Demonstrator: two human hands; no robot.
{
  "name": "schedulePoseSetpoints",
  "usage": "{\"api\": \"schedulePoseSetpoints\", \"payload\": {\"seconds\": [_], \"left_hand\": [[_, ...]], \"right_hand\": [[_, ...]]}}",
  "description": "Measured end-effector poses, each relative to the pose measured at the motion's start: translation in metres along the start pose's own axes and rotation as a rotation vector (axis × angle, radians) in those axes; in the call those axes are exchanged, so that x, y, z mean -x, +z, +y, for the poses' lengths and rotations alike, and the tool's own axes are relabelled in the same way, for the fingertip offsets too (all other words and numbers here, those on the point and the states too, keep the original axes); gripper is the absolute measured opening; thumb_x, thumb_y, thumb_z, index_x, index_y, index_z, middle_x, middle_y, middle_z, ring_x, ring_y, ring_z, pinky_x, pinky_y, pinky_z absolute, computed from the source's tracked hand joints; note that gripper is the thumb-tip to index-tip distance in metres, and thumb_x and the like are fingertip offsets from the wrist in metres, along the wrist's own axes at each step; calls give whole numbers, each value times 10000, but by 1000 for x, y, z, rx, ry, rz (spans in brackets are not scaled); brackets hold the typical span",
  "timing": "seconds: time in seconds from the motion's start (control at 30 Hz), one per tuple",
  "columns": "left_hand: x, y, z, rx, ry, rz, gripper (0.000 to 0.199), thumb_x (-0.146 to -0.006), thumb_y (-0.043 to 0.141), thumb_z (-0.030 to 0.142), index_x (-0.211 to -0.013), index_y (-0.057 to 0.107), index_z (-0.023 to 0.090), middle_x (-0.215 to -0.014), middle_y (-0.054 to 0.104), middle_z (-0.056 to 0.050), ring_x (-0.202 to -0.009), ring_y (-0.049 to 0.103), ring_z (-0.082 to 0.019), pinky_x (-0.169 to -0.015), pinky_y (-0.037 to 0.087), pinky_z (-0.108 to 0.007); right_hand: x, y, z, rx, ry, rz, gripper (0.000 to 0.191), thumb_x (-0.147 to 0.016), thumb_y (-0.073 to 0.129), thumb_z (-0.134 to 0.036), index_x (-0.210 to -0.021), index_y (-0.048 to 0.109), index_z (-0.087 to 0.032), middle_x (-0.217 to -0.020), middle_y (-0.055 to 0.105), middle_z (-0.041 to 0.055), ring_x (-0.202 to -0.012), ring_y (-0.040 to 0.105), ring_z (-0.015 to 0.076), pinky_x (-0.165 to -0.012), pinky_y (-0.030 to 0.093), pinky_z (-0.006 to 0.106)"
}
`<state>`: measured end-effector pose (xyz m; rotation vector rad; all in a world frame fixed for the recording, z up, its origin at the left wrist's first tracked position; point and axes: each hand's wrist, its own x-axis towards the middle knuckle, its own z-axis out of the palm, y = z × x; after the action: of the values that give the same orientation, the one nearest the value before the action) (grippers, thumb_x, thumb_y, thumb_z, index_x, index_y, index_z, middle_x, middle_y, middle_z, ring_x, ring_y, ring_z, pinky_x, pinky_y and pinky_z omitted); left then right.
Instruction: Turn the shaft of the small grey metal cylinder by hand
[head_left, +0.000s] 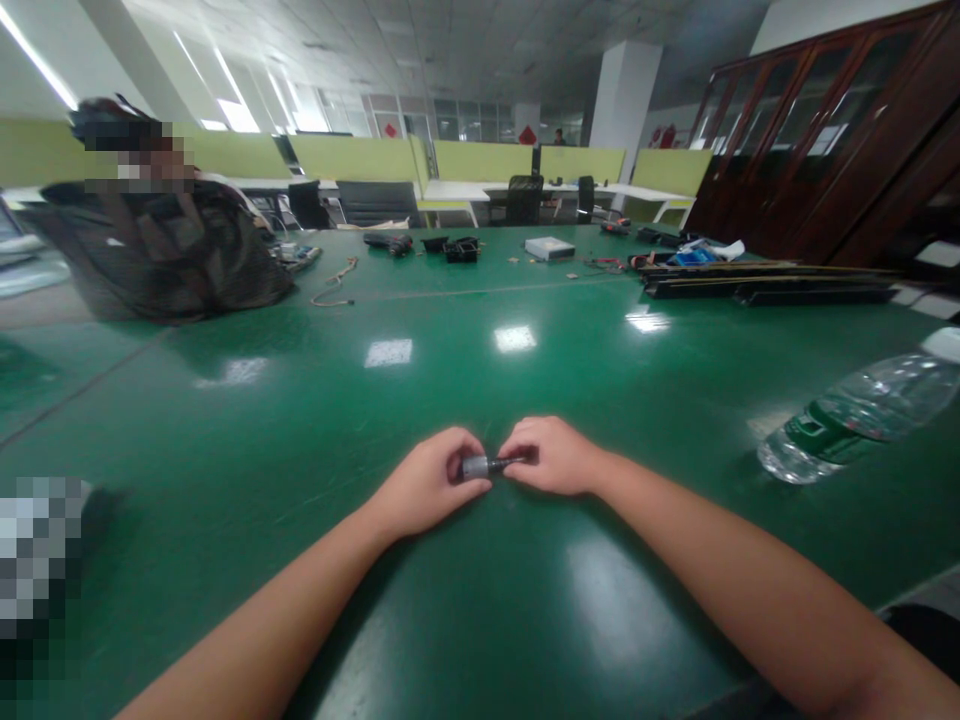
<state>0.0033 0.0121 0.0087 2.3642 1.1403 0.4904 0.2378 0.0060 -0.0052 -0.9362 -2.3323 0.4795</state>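
Observation:
A small cylindrical object (475, 467), grey with a narrower dark part on its right, lies level between my hands just above the green table (465, 390). My left hand (435, 480) is closed round its grey left end, the thumb below and the fingers above. The fingers of my right hand (547, 457) pinch the dark, thin right end. What the object is cannot be made out, and its two ends are partly hidden by my fingers.
A clear bottle with a green label (832, 430) lies at the right. Farther off are a dark bag (165, 250), a grey box (550, 248), black parts (461, 249), a cable (334, 290) and long dark strips (780, 285). A pixelated object (37, 550) is at the left edge.

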Motion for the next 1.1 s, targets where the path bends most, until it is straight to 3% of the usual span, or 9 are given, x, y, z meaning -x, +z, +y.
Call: {"api": "schedulePoseSetpoints", "payload": {"seconds": [0.73, 1.1], "left_hand": [[1, -1, 1, 15, -15, -6, 264, -775, 707, 361, -963, 610, 202, -728, 550, 24, -637, 525, -149, -574, 378, -242], [2, -2, 2, 13, -13, -7, 272, -772, 707, 374, -959, 613, 200, -714, 541, 25, -630, 517, -149, -570, 374, -241]], "right_hand": [[5, -11, 4, 11, 39, -33, 102, -755, 705, -167, -855, 727, -167, -802, 683, 24, -756, 595, 139, -709, 436, 249], [8, -18, 11, -34, 135, -67, 125, -737, 729, -177, -861, 744, -176, -825, 697, 23, -759, 623, 134, -720, 457, 248]]}}
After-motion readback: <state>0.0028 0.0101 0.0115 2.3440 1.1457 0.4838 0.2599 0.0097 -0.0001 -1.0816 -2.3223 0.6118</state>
